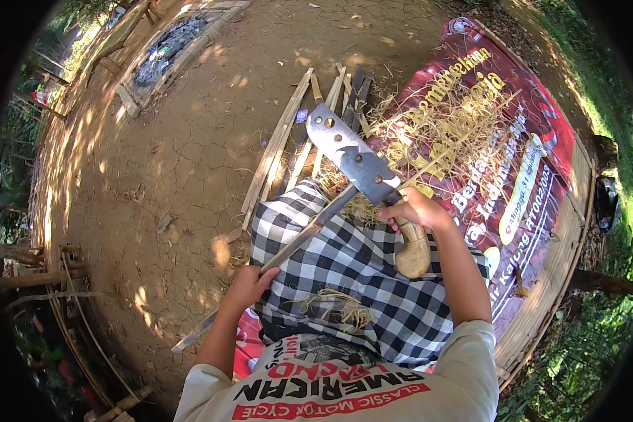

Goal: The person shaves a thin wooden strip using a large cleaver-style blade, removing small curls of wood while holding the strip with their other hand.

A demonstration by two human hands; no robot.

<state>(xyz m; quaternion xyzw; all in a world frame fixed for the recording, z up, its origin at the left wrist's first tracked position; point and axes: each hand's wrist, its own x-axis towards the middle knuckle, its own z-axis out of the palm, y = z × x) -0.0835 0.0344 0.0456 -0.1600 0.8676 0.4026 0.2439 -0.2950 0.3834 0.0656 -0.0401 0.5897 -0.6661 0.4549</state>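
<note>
Right hand (416, 211)'s wrapped around the handle of a broad knife (352, 156) angled far-left past the checkered cloth (373, 281), while the left hand (248, 287), near left, grips a long strip (295, 243) reaching the blade.

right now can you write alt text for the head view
The right grip holds a broad knife by its wooden handle, its blade at the upper visible end of a long thin strip in the left grip. Ahead, more strips lie on bare earth, with pale shavings on a red banner to the right.
</note>
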